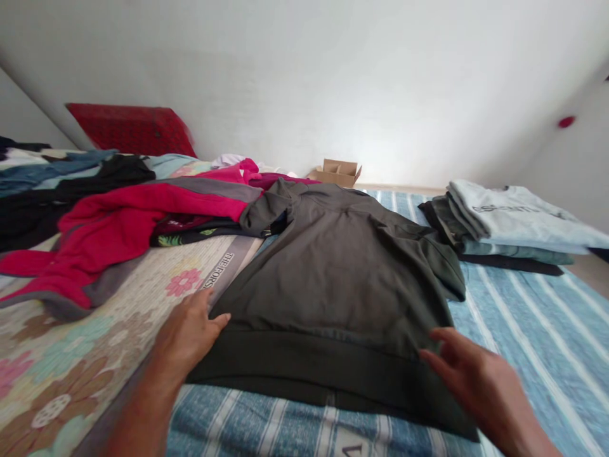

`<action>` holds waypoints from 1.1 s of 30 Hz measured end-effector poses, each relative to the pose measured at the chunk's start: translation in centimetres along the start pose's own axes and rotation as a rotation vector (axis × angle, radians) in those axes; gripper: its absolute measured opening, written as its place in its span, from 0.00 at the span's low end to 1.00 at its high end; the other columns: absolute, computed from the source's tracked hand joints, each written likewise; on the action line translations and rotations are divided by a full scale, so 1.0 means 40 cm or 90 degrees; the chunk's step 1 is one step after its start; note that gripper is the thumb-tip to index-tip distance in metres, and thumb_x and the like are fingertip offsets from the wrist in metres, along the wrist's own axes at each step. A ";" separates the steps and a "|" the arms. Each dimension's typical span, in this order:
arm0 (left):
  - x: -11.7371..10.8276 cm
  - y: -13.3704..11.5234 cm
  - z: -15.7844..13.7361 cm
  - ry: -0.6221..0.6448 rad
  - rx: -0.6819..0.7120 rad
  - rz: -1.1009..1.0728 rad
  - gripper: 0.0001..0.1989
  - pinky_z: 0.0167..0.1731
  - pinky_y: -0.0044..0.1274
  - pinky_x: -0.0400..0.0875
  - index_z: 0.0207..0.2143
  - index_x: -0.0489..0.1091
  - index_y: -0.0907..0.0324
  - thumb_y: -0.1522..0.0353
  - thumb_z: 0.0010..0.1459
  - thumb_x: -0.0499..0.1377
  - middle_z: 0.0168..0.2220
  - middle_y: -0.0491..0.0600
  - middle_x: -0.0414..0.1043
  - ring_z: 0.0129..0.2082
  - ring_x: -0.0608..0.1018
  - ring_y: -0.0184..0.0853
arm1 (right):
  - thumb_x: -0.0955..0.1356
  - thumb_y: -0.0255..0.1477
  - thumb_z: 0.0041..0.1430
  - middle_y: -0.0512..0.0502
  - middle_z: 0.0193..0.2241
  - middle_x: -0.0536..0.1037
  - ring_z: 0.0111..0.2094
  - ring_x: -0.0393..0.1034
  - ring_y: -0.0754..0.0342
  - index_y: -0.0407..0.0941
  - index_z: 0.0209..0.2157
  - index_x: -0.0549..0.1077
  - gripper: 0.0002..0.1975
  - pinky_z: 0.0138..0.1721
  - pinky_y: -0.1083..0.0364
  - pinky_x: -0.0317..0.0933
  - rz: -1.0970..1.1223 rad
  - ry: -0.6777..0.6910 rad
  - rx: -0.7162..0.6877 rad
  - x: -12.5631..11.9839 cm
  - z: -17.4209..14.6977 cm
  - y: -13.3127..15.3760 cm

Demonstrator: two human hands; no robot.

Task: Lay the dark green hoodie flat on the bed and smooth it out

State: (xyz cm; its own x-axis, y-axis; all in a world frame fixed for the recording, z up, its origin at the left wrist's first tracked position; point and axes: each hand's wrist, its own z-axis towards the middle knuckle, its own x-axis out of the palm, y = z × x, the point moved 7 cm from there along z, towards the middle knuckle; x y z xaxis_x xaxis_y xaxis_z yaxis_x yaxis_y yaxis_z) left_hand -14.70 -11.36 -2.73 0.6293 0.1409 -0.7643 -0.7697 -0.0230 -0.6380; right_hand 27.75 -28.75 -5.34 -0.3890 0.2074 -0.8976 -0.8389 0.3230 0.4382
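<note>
A dark grey-green sweatshirt (pixel 333 273) lies spread flat on a blue striped bed cover (pixel 533 330), its hem band toward me. My left hand (pixel 188 330) rests at the hem's left corner, fingers touching the fabric edge. At the hem's right corner my right hand (pixel 476 374) lies with fingers apart, touching the cloth. Neither hand holds a visible fold of it.
A red and grey garment (pixel 118 235) heads a heap of unfolded clothes at the left, over a floral sheet (pixel 71 355). Folded shirts are stacked (pixel 504 222) at the right. A small cardboard box (pixel 337 171) stands by the far wall, a red cushion (pixel 133 130) at back left.
</note>
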 end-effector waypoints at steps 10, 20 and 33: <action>0.193 -0.231 -0.247 0.411 0.422 0.176 0.12 0.45 0.29 0.63 0.35 0.69 0.57 0.76 0.46 0.56 0.39 0.47 0.69 0.43 0.69 0.38 | 0.65 0.18 0.53 0.45 0.34 0.74 0.36 0.67 0.50 0.44 0.32 0.73 0.09 0.37 0.54 0.58 -0.115 0.250 -0.396 0.204 -0.084 0.347; 0.218 -0.213 -0.268 0.453 0.498 0.242 0.10 0.36 0.25 0.62 0.26 0.64 0.59 0.80 0.47 0.50 0.33 0.47 0.67 0.36 0.69 0.35 | 0.60 0.17 0.54 0.48 0.33 0.75 0.34 0.68 0.54 0.44 0.32 0.72 0.12 0.33 0.57 0.53 -0.073 0.359 -0.442 0.185 -0.084 0.342; 0.218 -0.203 -0.280 0.546 0.443 0.266 0.07 0.31 0.23 0.59 0.22 0.60 0.59 0.78 0.46 0.51 0.29 0.45 0.68 0.31 0.70 0.32 | 0.61 0.21 0.53 0.49 0.33 0.76 0.34 0.70 0.55 0.45 0.31 0.70 0.09 0.34 0.57 0.55 -0.053 0.420 -0.459 0.190 -0.096 0.324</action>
State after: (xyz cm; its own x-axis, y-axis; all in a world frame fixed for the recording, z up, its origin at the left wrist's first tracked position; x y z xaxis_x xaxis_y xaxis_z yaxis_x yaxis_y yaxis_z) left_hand -1.75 -21.02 -5.25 -0.0234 -0.4670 -0.8840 -0.6592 0.6720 -0.3375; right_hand 12.45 -26.54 -6.67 -0.2684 -0.4193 -0.8673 -0.8196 -0.3736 0.4343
